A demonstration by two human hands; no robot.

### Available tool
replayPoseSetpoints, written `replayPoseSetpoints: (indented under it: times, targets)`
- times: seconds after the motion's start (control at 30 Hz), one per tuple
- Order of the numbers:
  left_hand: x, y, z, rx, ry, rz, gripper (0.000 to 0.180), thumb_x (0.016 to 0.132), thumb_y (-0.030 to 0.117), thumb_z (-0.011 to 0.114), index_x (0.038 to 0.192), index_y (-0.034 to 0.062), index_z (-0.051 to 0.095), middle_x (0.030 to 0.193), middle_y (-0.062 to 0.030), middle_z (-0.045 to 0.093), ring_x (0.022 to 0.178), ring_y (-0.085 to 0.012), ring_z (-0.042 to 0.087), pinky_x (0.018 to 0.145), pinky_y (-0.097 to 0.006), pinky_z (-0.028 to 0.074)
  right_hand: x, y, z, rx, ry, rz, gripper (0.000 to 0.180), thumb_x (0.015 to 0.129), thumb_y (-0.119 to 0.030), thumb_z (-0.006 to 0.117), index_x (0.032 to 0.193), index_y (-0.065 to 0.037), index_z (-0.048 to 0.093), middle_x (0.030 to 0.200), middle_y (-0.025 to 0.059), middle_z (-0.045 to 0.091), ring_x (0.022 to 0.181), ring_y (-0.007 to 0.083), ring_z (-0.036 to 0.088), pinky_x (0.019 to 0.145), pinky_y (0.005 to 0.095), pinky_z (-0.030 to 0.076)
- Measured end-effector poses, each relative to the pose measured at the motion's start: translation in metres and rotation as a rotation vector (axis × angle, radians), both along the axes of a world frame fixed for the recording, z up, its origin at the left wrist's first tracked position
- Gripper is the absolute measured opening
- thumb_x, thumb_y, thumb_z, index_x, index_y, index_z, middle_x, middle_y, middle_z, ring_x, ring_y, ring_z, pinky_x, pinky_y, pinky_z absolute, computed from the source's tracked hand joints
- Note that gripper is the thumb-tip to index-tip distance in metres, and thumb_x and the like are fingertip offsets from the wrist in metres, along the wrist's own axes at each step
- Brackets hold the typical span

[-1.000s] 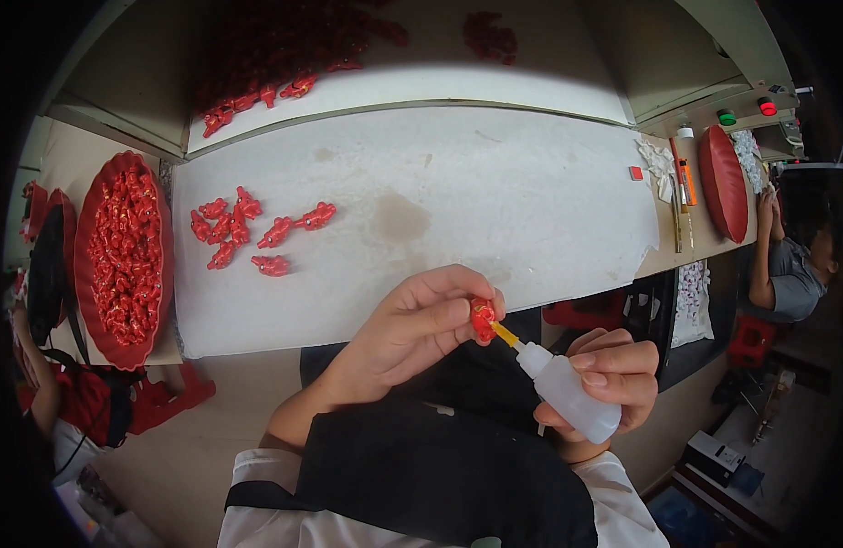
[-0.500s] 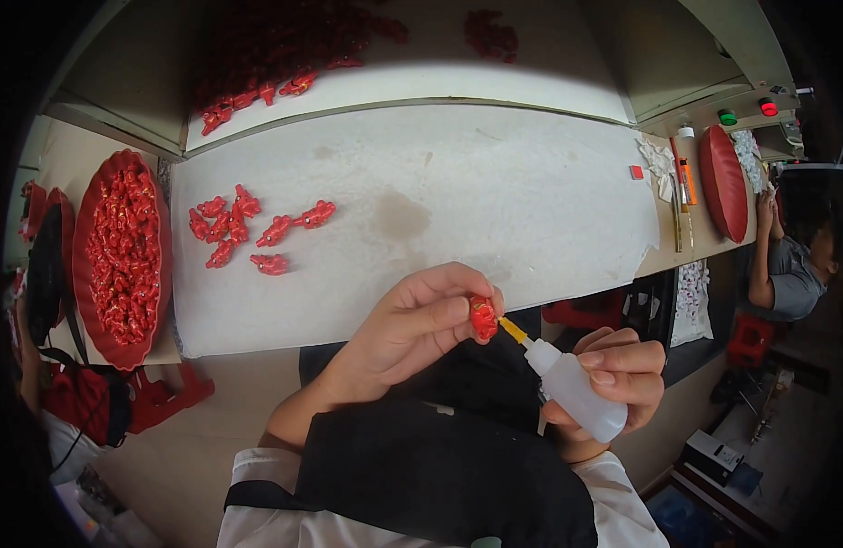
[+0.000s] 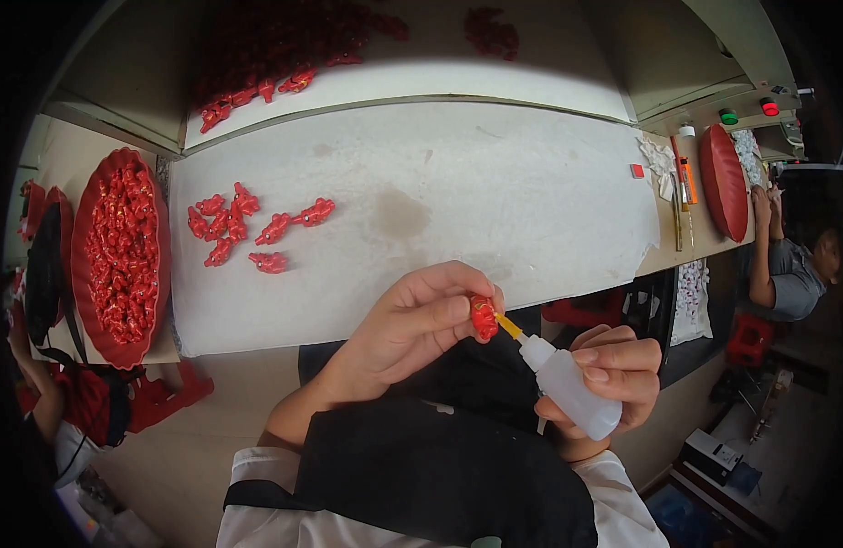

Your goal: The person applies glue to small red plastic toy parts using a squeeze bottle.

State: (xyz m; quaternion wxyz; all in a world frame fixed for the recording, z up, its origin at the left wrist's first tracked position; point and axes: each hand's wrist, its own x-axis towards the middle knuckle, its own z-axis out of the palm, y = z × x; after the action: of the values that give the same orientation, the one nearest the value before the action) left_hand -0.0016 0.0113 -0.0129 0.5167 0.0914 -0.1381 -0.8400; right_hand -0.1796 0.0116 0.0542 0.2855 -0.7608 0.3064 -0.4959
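Note:
Between thumb and fingers, my left hand [image 3: 421, 320] pinches a small red figurine [image 3: 483, 319] with gold markings, just in front of the table's near edge. My right hand [image 3: 618, 374] is wrapped round a translucent white squeeze bottle [image 3: 575, 395]. The bottle tilts up to the left, and its yellow nozzle tip [image 3: 509, 327] is at the figurine's right side; whether it touches cannot be made out. Several like red figurines [image 3: 222, 222] lie loose on the white-covered table [image 3: 513, 201], to the left beyond my left hand.
A scalloped red tray [image 3: 90, 310] heaped with figurines stands at the left. More figurines [image 3: 294, 80] lie under the hood at the back. At the right are an orange tube [image 3: 687, 181], a thin brush [image 3: 677, 215], crumpled tissue [image 3: 660, 167] and another red tray [image 3: 725, 183]. A co-worker [image 3: 791, 274] sits beyond.
My right hand and the bottle have shifted very slightly left. My left hand keeps the figurine in the same place. At the far left, another person's arm has come further into view.

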Motion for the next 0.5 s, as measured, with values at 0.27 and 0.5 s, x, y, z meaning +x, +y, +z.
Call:
replayPoseSetpoints:
  times: [0.27,0.5]
  targets:
    - [-0.0002,-0.0013,-0.0021,-0.041,0.072,-0.006,0.018,0.085,0.009,0.049,0.101,0.0021,0.052,0.094,-0.0091,0.054,0.084,-0.0128,0.052,0.074,-0.024,0.042,0.002,-0.0029,-0.0029,-0.084,0.01,-0.013,0.042,0.061,-0.026,0.077,0.087,-0.008,0.049,0.082,0.0053,0.047,0.057,0.0114,0.044,0.048,0.0209,0.039]
    - [-0.0001,-0.0012,0.0002,-0.035,0.058,-0.001,0.018,0.085,0.01,0.049,0.101,0.002,0.052,0.094,-0.0093,0.054,0.084,-0.0131,0.052,0.075,-0.024,0.042,0.0038,-0.0032,-0.0047,-0.081,0.009,-0.024,0.042,0.061,-0.027,0.077,0.088,-0.009,0.049,0.082,0.005,0.047,0.057,0.0115,0.044,0.048,0.0209,0.039]
